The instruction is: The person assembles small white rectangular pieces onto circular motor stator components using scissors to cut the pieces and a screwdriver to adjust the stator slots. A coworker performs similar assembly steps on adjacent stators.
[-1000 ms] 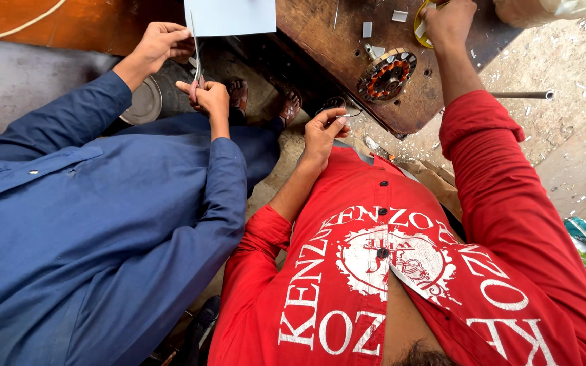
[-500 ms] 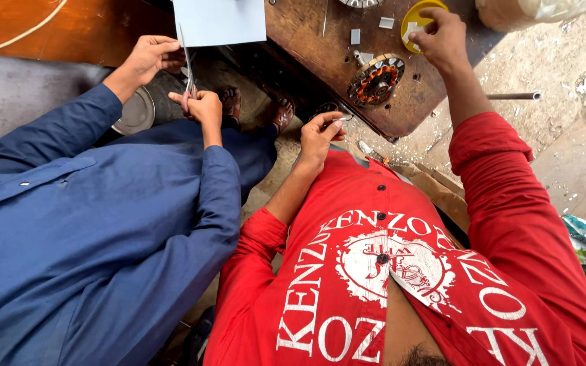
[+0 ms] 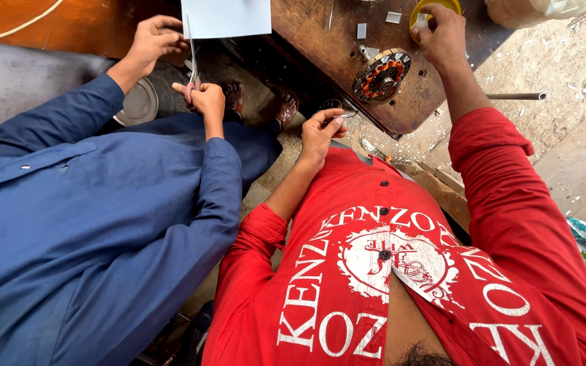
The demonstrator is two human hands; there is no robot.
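Under the right hand [image 3: 442,30], at the far end of the outstretched red sleeve, sits a yellow tape roll [image 3: 428,8] on the dark wooden board [image 3: 306,27]; the fingers are curled over the roll's near rim and press on it. Just inward of that hand, toward the body, a round motor stator [image 3: 381,73] with copper-coloured windings lies on the same board, near the hand but not touching it. Small pale paper strips [image 3: 362,30] lie scattered on the board to the left of the hand.

Close to the chest, the left hand [image 3: 321,132] is raised off the board's near edge, thumb and forefinger pinched together on a small thin piece [image 3: 342,116]; what kind of piece it is cannot be told. It is well apart from the tape roll and near the stator.

Left of the left hand, a co-worker in a blue shirt holds a white sheet [image 3: 228,17] with one hand [image 3: 154,37] and works scissors [image 3: 192,61] into it with the other [image 3: 201,98].
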